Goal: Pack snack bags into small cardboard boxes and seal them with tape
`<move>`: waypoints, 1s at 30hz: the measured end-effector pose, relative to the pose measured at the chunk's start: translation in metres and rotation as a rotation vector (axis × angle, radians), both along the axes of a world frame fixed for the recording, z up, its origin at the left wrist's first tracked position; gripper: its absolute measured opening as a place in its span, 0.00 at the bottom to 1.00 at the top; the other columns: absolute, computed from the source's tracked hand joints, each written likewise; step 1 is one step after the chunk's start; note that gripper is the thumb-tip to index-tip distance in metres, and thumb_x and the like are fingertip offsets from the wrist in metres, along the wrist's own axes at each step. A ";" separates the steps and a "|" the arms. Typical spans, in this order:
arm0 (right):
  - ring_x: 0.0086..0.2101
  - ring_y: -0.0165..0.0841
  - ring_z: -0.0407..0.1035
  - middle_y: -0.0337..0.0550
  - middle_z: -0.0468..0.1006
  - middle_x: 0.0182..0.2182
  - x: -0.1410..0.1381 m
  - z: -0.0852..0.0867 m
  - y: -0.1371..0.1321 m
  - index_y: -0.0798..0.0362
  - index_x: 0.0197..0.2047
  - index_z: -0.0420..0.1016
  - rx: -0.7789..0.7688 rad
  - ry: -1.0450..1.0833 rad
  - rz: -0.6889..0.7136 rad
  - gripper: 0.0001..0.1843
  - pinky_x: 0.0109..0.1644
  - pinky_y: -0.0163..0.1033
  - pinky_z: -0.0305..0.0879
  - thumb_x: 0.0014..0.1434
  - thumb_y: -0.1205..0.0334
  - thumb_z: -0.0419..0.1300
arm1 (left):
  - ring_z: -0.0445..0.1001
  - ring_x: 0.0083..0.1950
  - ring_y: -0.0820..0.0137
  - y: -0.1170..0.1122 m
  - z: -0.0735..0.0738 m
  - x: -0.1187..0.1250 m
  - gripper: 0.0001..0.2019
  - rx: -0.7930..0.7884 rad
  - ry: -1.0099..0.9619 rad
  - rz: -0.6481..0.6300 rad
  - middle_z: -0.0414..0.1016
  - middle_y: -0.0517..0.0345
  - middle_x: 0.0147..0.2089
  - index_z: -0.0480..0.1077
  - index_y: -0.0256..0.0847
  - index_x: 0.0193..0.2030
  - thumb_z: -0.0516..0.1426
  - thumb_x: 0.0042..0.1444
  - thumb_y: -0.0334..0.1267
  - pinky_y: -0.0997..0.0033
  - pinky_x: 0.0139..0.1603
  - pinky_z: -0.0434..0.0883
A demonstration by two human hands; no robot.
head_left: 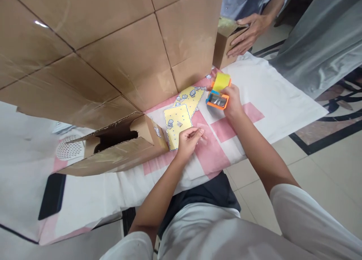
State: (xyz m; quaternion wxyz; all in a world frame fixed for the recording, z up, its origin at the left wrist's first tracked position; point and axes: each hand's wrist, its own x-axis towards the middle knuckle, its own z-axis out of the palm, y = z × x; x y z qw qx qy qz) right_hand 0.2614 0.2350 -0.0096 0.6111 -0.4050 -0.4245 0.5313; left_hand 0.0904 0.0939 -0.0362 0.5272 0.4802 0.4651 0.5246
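Observation:
My right hand [233,101] is closed round an orange and blue tape dispenser [217,100] carrying a yellow roll of tape [222,81], held over the cloth. Lower and to the left, my left hand [189,141] pinches a small clear strip, which looks like tape, between thumb and fingers. Just behind that hand lies a yellow card with a scalloped edge and small printed figures [177,118]. A second yellow card [192,98] is partly under it, farther back. An open-topped cardboard box [130,154] stands left of my left hand.
A wall of stacked cardboard boxes [121,64] rises behind the cards. At the back right, another person's hand [249,30] rests on a small box [222,49]. A dark flat device [52,196] and a white perforated disc [70,147] lie on the left.

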 end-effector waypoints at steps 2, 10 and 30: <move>0.46 0.46 0.79 0.46 0.83 0.38 0.005 -0.001 0.003 0.48 0.36 0.74 0.041 0.017 -0.009 0.23 0.49 0.52 0.80 0.50 0.38 0.68 | 0.69 0.24 0.74 0.001 0.003 -0.002 0.21 0.029 0.000 0.037 0.78 0.56 0.25 0.78 0.38 0.30 0.67 0.54 0.58 0.74 0.26 0.64; 0.43 0.47 0.80 0.50 0.83 0.39 0.024 -0.015 0.021 0.49 0.39 0.77 0.141 -0.165 0.035 0.29 0.51 0.56 0.79 0.44 0.36 0.75 | 0.75 0.29 0.70 0.004 0.011 -0.014 0.20 0.049 -0.046 0.121 0.77 0.57 0.25 0.78 0.39 0.31 0.68 0.53 0.57 0.70 0.33 0.71; 0.28 0.38 0.73 0.42 0.77 0.27 0.046 -0.019 0.032 0.49 0.31 0.73 -0.001 -0.287 -0.031 0.32 0.35 0.47 0.78 0.37 0.32 0.76 | 0.75 0.29 0.70 0.000 0.016 -0.016 0.19 0.066 -0.041 0.077 0.78 0.57 0.26 0.78 0.40 0.30 0.68 0.54 0.56 0.69 0.35 0.71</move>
